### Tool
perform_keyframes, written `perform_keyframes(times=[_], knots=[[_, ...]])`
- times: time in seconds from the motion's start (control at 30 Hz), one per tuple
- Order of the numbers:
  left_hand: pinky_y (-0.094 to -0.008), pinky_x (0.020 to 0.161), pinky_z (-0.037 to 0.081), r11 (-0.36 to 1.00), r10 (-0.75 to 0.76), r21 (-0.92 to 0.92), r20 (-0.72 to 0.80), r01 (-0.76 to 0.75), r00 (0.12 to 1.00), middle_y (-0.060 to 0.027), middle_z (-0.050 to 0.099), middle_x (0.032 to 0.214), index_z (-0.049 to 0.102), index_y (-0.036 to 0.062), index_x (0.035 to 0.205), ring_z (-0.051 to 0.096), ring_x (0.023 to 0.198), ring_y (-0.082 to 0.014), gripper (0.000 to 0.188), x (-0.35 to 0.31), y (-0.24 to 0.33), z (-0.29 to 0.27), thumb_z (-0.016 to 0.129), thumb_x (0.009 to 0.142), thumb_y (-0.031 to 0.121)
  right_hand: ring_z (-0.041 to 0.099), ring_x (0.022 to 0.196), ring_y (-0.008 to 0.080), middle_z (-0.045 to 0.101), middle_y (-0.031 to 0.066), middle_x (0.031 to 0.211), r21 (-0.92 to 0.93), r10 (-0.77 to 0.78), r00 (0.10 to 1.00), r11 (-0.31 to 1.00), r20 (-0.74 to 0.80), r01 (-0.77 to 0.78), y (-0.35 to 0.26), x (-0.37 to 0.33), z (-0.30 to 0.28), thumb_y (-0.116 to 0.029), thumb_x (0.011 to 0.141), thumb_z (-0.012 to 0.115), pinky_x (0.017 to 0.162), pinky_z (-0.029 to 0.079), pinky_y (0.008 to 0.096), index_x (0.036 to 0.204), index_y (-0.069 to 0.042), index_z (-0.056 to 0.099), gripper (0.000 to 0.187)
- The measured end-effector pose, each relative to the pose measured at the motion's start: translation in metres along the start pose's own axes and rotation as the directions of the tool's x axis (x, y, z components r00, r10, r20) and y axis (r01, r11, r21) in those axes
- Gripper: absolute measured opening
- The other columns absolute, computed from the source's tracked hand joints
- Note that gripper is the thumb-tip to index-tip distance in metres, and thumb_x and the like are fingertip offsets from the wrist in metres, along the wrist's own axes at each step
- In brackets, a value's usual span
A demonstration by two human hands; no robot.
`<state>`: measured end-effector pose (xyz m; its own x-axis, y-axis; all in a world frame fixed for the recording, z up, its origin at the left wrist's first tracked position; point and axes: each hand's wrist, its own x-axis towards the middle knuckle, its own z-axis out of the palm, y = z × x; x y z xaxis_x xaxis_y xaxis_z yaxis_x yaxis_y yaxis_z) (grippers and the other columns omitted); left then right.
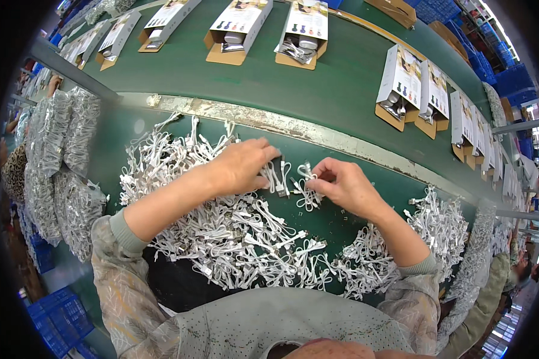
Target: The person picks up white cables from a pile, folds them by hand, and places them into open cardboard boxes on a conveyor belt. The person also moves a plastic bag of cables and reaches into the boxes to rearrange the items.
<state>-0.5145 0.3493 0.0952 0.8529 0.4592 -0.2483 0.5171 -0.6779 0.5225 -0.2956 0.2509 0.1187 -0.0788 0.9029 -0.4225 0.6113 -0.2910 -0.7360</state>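
My left hand (242, 167) is closed around a few coiled white charging cables (278, 179), whose plugs stick out past the fingers beside a dark strip. My right hand (346, 186) pinches another coiled white cable (308, 194) between thumb and forefinger, just right of the left hand's bunch. Under and around my left forearm spreads a large heap of bundled white cables (239, 233) on the green table. A smaller pile of the same cables (368, 263) lies under my right forearm, and more cables (440, 227) are heaped farther right.
Beyond a worn metal ledge (251, 122), a green conveyor surface (335, 84) carries several opened printed boxes (401, 84). Stacked plastic bags of cables (63, 149) stand at the left. Blue crates (60, 320) sit low on the left. Other people are at both sides.
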Motion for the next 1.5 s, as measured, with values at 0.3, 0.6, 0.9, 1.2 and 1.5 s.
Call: perform_keyframes(times=[0.3, 0.6, 0.9, 1.2, 1.5], knots=[[-0.0353, 0.065, 0.048, 0.864, -0.213, -0.454, 0.064, 0.218, 0.975, -0.0147, 0.064, 0.071, 0.067, 0.001, 0.083, 0.063, 0.069, -0.0241, 0.02, 0.005, -0.014, -0.018, 0.065, 0.074, 0.019, 0.053, 0.059, 0.0087, 0.06, 0.0036, 0.066, -0.024, 0.043, 0.991, 0.999, -0.125, -0.047, 0.017, 0.011, -0.009, -0.021, 0.083, 0.062, 0.057, 0.043, 0.0259, 0.093, 0.001, 0.064, 0.024], [-0.0278, 0.052, 0.047, 0.757, -0.346, -0.591, 0.002, 0.28, 0.938, -0.0078, 0.061, 0.061, 0.065, -0.0031, 0.078, 0.057, 0.053, -0.0117, 0.025, -0.003, -0.026, -0.022, 0.051, 0.081, 0.018, 0.053, 0.056, 0.0046, 0.059, -0.0013, 0.072, 0.496, 0.092, 0.993, 0.867, -0.072, -0.044, 0.007, 0.069, -0.019, -0.024, 0.087, 0.06, 0.051, 0.044, 0.019, 0.104, -0.001, 0.06, 0.029], [-0.0231, 0.053, 0.048, 0.686, -0.332, -0.692, -0.022, 0.225, 0.943, -0.0066, 0.062, 0.066, 0.061, -0.0052, 0.087, 0.058, 0.057, -0.0098, 0.02, -0.01, -0.042, -0.011, 0.052, 0.087, 0.013, 0.065, 0.06, 0.0168, 0.066, 0.0116, 0.07, 0.276, 0.015, 0.8, 0.942, -0.6, 0.19, -0.018, 0.206, -0.003, -0.012, 0.078, 0.057, 0.058, 0.052, 0.0294, 0.083, 0.001, 0.064, 0.016], [-0.0252, 0.057, 0.05, 0.657, -0.347, -0.735, -0.098, 0.168, 0.933, -0.0093, 0.064, 0.067, 0.061, -0.0071, 0.089, 0.06, 0.058, -0.0119, 0.024, -0.009, -0.037, -0.011, 0.05, 0.085, 0.013, 0.061, 0.082, 0.0347, 0.063, 0.0174, 0.089, -0.388, -0.461, 0.428, 0.887, -0.777, 0.251, 0.006, 0.243, -0.004, -0.016, 0.079, 0.059, 0.076, 0.047, 0.041, 0.103, -0.003, 0.06, 0.027], [-0.0288, 0.059, 0.051, 0.788, -0.505, -0.6, -0.496, 0.142, 0.706, -0.0097, 0.065, 0.066, 0.06, -0.0043, 0.08, 0.064, 0.06, -0.0146, 0.018, 0.017, -0.104, -0.059, 0.053, 0.082, 0.012, 0.052, 0.053, 0.0302, 0.05, 0.0125, 0.06, -0.523, -0.566, 0.707, 0.791, -0.425, 0.319, 0.062, 0.053, 0.023, -0.016, 0.08, 0.064, 0.049, 0.041, 0.0385, 0.062, -0.004, 0.05, 0.026]])
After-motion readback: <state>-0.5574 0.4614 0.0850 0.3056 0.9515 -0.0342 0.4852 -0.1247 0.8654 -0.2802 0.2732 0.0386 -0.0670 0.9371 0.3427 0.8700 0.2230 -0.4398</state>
